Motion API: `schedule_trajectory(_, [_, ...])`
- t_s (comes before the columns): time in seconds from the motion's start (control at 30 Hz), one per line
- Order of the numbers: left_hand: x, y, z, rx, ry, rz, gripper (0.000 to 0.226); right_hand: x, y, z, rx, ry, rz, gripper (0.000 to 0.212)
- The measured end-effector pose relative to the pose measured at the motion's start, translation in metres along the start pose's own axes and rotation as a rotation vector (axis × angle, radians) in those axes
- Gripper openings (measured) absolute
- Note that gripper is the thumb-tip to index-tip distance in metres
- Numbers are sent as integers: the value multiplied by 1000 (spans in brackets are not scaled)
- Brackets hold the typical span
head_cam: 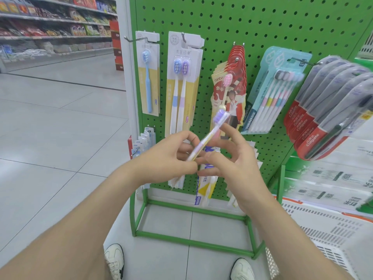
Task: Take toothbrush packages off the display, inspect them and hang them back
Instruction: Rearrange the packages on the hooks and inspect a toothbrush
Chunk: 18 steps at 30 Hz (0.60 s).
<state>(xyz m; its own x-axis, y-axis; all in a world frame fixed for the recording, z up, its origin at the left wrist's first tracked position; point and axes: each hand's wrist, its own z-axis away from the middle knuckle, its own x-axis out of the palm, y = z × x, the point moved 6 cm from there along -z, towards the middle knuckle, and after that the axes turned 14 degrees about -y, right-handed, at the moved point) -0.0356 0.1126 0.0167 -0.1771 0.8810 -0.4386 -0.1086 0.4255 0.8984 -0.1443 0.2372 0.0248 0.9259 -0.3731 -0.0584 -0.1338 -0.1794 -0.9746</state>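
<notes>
A toothbrush package (210, 134) with a purple brush head is held edge-on and tilted, in front of the green pegboard display (262, 21). My left hand (171, 156) pinches its lower end. My right hand (232, 158) grips it just to the right, thumb and fingers curled around it. On the hooks hang a single blue brush pack (148, 77), a twin pack (182, 83), red packs (237, 77), a teal multi-pack (272, 93) and red Colgate packs (327, 110).
Lower hooks carry more packages (203, 190) behind my hands. The display's green frame (191, 241) stands on the tiled floor by my shoes. A white basket (327, 235) and green shelf sit at right. An aisle with stocked shelves (50, 27) opens at left.
</notes>
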Motion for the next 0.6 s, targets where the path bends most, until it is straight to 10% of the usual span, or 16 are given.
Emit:
schedule_trajectory(0.27, [2,4,1,-5,24,-38,38,-10,8,-4,-63,127,154,17])
schedule_trajectory(0.6, [-2,8,0,38,100,-55,43,-8,5,-4,-107,118,223,19])
